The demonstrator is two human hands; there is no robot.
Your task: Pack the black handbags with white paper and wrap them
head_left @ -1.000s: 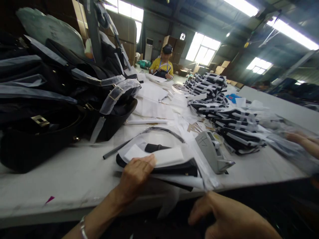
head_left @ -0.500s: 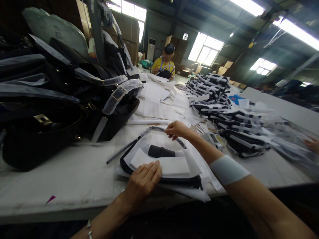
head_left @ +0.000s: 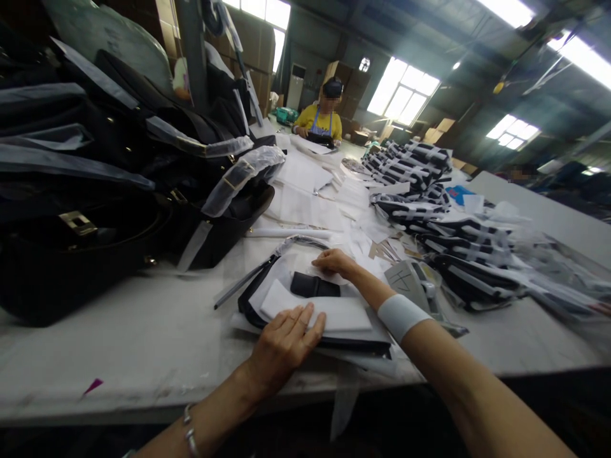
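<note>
A black handbag (head_left: 248,302) lies flat on the table before me, with white paper and a folded white foam sheet (head_left: 344,314) on it. My left hand (head_left: 285,343) rests flat on the foam sheet, fingers stretched out and slightly apart. Above the foam, a small black strap piece (head_left: 315,285) lies on the white paper. My right hand (head_left: 335,262) is over the far side of the bag, its fingers curled together; what they pinch, if anything, is hidden. The wrapped handle (head_left: 298,240) arches just beyond it. A dark strap (head_left: 243,284) sticks out to the left.
Black bags (head_left: 210,229) are heaped high on the left. Wrapped bags (head_left: 415,172) are stacked at the right, beside a grey tape dispenser (head_left: 408,280). White sheets (head_left: 305,210) cover the table's far part, where a person (head_left: 319,121) in yellow sits.
My right hand has moved from the wrapped handle in toward the bag's paper. My left hand still presses the foam. A translucent strip now hangs over the table's front edge.
</note>
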